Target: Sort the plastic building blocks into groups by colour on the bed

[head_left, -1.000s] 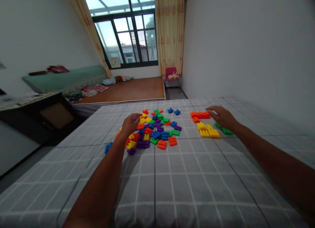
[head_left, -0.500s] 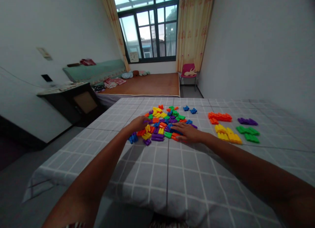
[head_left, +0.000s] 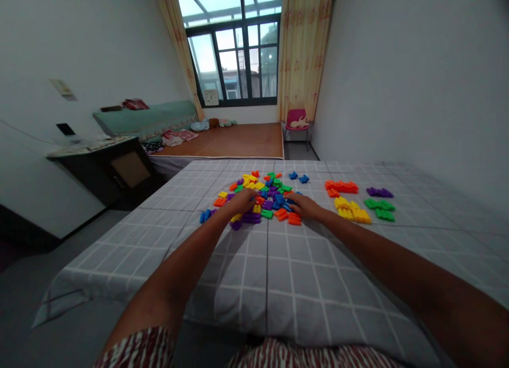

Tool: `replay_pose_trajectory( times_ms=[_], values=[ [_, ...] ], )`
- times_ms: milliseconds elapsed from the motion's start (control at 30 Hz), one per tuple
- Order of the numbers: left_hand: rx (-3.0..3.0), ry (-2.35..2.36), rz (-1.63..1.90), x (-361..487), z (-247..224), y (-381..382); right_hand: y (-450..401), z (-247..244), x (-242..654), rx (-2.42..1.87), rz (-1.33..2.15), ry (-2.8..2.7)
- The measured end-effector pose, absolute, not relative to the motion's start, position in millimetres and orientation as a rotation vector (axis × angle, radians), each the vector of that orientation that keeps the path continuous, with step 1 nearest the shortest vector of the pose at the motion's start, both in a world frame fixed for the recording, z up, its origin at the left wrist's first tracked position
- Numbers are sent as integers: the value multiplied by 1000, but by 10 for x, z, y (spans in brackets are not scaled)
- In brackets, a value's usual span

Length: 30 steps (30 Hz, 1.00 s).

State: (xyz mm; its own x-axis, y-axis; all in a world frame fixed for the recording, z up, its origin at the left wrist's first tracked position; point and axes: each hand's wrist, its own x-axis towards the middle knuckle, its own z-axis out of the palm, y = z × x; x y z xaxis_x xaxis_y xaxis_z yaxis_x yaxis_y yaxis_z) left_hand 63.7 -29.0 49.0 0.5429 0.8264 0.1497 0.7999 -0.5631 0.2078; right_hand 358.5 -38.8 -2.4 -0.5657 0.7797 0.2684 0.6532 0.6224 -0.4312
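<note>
A loose pile of small plastic toy blocks (head_left: pixel 267 204) in blue, purple, orange, yellow and green lies on the table. My left hand (head_left: pixel 242 201) reaches over the left middle of the pile, its fingers closed and pointing down among the blocks. What they hold, if anything, is hidden. At the pile's right side, my right hand (head_left: pixel 305 205) has its thumb and fingers closed around blue toy blocks (head_left: pixel 280 202). Just below its fingertips lie orange blocks (head_left: pixel 294 219).
Sorted groups lie to the right: orange blocks (head_left: pixel 342 186), yellow blocks (head_left: pixel 352 210), purple blocks (head_left: pixel 379 192) and green blocks (head_left: pixel 379 209). Two blue pieces (head_left: pixel 299 177) sit behind the pile. A grey checked cloth (head_left: pixel 246 272) covers the table; beyond stands a bed (head_left: pixel 238 140).
My left hand has moved right, from the pile's left edge to over its middle. My right hand has drawn back to the right edge, with blue blocks gathered at its fingers. The view has shifted slightly.
</note>
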Motion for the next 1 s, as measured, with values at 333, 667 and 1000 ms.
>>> replay_pose_trajectory(
  times_ms=[333, 667, 1000],
  values=[
    [2849, 1285, 122, 1080, 446, -250, -339, 54, 3621, -1348, 349, -2165],
    [2721, 1387, 127, 1063, 434, -176, -306, -128, 3519, -1350, 311, -2068],
    [2685, 1619, 240, 1305, 268, -243, -272, -236, 3570, -989, 357, -2095]
  ],
)
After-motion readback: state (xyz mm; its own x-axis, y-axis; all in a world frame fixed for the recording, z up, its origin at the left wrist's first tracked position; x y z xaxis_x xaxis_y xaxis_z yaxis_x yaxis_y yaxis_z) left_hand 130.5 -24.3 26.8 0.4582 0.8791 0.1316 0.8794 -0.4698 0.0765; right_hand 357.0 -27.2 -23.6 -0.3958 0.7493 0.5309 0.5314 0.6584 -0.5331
